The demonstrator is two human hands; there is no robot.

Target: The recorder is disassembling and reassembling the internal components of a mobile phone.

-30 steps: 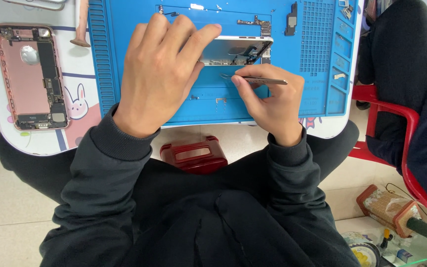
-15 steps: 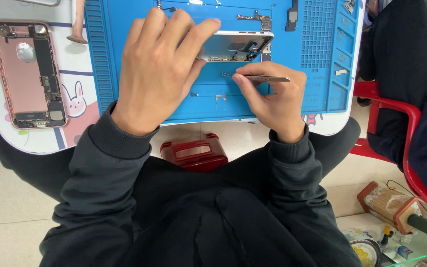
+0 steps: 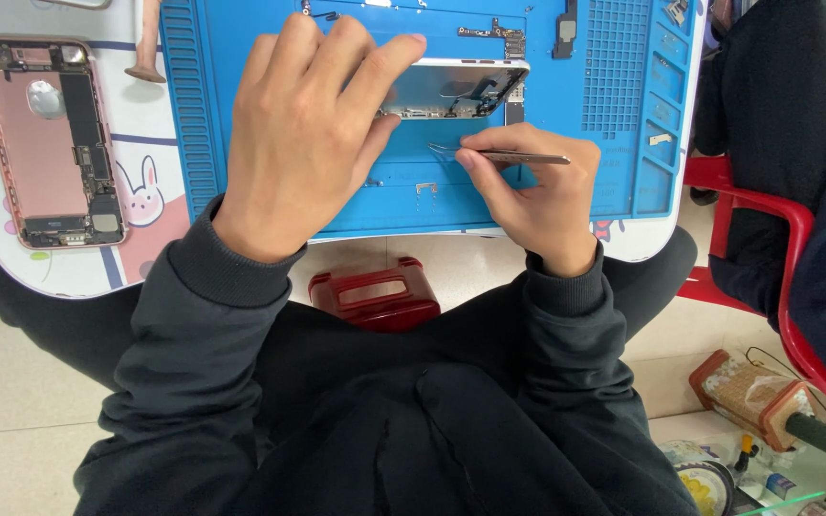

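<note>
Opened up already: a silver phone housing (image 3: 456, 91), lying inner side up at the far middle of a blue work mat (image 3: 604, 115), with boards and cables showing inside. Gripped at its left end by the left hand (image 3: 308, 134), fingers arched over the far edge and thumb set against the near edge. Hard to tell how much sits under the palm.

Just near of the housing, pinched between thumb and forefinger of the right hand (image 3: 537, 191): slim metal tweezers (image 3: 509, 156), lying nearly level, tips pointing left and stopping close to the housing's near edge. Cannot tell whether anything sits between the tips.

Judging by what lies about, well into stripping down, not finished: a small metal bracket (image 3: 425, 187) loose on the mat just near of the tweezers, a flex-cable part (image 3: 489, 33) and a small dark component (image 3: 566, 29) set out along the far edge, yet plenty left fitted inside the housing.

Farther left, off the mat on the white table (image 3: 78, 272): a second, rose-gold phone body (image 3: 50, 143), also open and untouched. Under the table, between the knees, a red stool (image 3: 375, 296). At the right, a red chair (image 3: 776, 248) with another person in dark clothes (image 3: 776, 115).
</note>
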